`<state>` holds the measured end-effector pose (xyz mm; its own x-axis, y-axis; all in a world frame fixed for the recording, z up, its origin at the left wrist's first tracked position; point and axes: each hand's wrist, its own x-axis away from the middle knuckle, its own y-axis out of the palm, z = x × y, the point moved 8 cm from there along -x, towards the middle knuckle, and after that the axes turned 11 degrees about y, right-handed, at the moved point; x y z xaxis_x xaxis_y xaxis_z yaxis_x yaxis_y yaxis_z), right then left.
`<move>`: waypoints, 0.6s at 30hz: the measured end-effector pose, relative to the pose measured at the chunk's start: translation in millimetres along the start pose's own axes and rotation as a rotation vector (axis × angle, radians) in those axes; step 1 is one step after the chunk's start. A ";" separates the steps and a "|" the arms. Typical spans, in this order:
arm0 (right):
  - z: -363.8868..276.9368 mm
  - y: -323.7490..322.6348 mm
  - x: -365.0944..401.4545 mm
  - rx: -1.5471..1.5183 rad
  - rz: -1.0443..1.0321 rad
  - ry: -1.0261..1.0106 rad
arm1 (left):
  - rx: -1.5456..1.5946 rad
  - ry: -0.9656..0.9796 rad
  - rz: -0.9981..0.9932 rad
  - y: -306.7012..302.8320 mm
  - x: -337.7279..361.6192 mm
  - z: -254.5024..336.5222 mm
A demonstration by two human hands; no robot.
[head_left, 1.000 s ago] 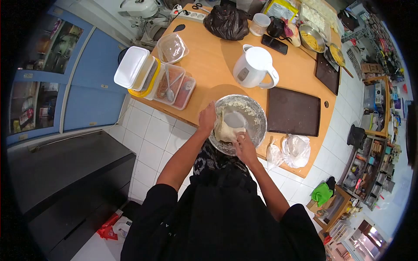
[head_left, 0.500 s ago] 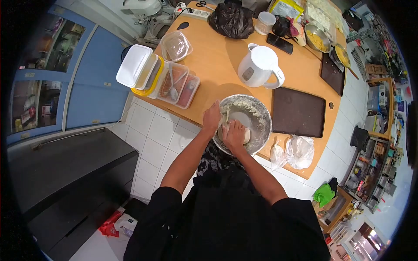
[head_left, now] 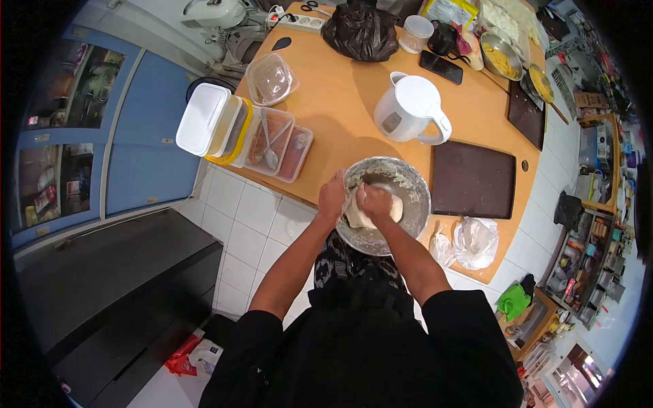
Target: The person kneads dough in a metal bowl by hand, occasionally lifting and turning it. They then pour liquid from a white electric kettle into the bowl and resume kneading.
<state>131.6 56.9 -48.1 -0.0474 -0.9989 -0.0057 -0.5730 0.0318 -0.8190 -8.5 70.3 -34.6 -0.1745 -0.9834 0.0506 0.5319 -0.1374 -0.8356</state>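
Note:
A metal mixing bowl (head_left: 420,207) sits at the front edge of the table, its inner wall smeared with dough and flour. My left hand (head_left: 332,196) is closed around the bowl's left rim. Inside the bowl, my right hand (head_left: 375,202) is closed in a fist and pressed on a pale lump of dough (head_left: 359,218). Part of the dough shows on both sides of the fist, and what lies beneath the fingers is hidden.
Right of the bowl lie a dark baking tray (head_left: 474,180) and plastic bags (head_left: 475,243). A white electric kettle (head_left: 410,109) stands behind it. Plastic containers (head_left: 277,146) with a spoon on top are at the left. A phone (head_left: 441,66) and black bag (head_left: 360,30) lie farther back.
My right hand has gone from fingers laid over the dough to a fist pressed on it. More of the dough shows now. The view has shifted slightly; my left hand stays at the rim.

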 end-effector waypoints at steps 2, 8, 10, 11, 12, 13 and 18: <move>9.4 8.8 -11.1 0.048 0.038 0.062 | -0.015 -0.002 -0.024 2.8 -1.3 -0.6; 45.0 6.0 -19.2 -0.151 0.203 0.525 | -0.026 -0.023 -0.053 -5.5 -8.8 8.4; 50.0 1.3 -15.7 -0.251 0.202 0.673 | -0.010 0.018 -0.048 -4.0 -12.9 10.9; 51.9 -0.4 -12.3 -0.306 0.200 0.748 | -0.005 0.038 -0.048 -4.5 -13.3 10.7; 47.8 -1.5 -14.8 -0.345 0.135 0.697 | -0.011 0.018 -0.058 -5.1 -14.9 9.2; 45.1 -4.4 -13.5 -0.381 0.069 0.647 | -0.016 -0.003 -0.070 -4.9 -15.8 8.2; 14.8 -26.7 14.6 -0.430 -0.429 0.264 | -0.023 -0.007 -0.079 -11.5 -14.7 14.6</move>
<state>158.4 40.9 -34.8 0.0899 -0.8857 0.4555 -0.8587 -0.3007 -0.4151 0.1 84.5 -17.8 -0.2089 -0.9705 0.1207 0.4974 -0.2117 -0.8413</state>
